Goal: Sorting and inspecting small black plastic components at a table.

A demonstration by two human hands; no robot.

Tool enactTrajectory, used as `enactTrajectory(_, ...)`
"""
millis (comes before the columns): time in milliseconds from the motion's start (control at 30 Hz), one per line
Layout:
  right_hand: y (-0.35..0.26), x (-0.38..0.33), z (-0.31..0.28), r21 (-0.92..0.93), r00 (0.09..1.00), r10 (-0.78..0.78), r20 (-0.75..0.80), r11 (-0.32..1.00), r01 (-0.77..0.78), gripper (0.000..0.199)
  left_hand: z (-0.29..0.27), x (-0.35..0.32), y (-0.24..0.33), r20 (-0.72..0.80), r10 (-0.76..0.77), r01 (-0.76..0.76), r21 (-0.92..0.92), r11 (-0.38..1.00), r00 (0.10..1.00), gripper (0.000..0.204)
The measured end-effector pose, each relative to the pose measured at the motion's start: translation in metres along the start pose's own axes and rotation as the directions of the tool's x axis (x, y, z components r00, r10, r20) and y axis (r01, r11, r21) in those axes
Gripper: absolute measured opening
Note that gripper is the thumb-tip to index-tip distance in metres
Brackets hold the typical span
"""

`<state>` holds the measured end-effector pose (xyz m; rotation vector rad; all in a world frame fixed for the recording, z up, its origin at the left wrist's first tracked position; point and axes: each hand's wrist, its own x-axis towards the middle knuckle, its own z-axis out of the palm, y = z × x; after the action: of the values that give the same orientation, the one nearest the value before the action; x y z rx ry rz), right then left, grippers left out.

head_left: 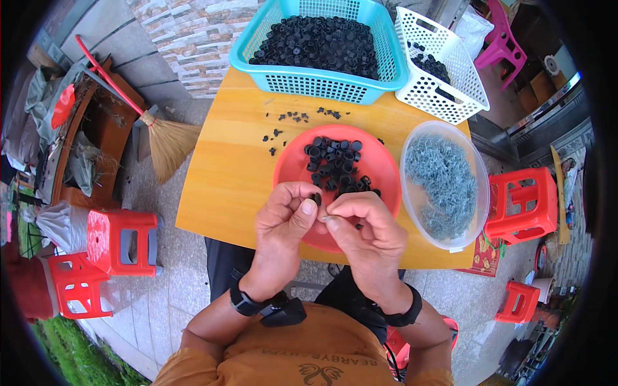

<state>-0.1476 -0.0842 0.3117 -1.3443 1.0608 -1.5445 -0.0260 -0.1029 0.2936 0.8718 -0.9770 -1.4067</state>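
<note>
Over the near part of a red round dish (283, 159), both of my hands work close together. My left hand (278, 225) pinches a small black plastic cap (315, 199) between thumb and finger. Thumb and forefinger of my right hand (372, 238) are pressed together right beside the cap; a tiny pale bit shows at their tips, too small to name. Loose black caps (333, 161) lie heaped in the dish, partly hidden by my fingers. To the right, a clear oval tub (420, 222) holds a tangle of small silvery wire pieces (441, 174).
A teal basket (309, 89) full of black parts stands at the table's far edge, beside a white perforated basket (473, 103) with fewer. Small black bits (296, 117) lie scattered on the wooden table (222, 186). Red stools (521, 206) and a broom (168, 141) flank it.
</note>
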Motion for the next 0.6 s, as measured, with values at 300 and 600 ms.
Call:
enactTrajectory(300,-0.009,-0.001,-0.022,-0.113,0.989,0.017,0.146,0.994,0.0,0.016,-0.012,-0.008,0.012,0.247,-0.21,0.275,-0.267,0.923,0.946,0.023)
enactTrajectory(600,-0.016,-0.009,-0.018,-0.124,0.988,0.116,0.101,0.987,-0.103,0.016,-0.012,-0.016,0.015,0.225,-0.155,0.187,-0.132,0.973,0.962,0.019)
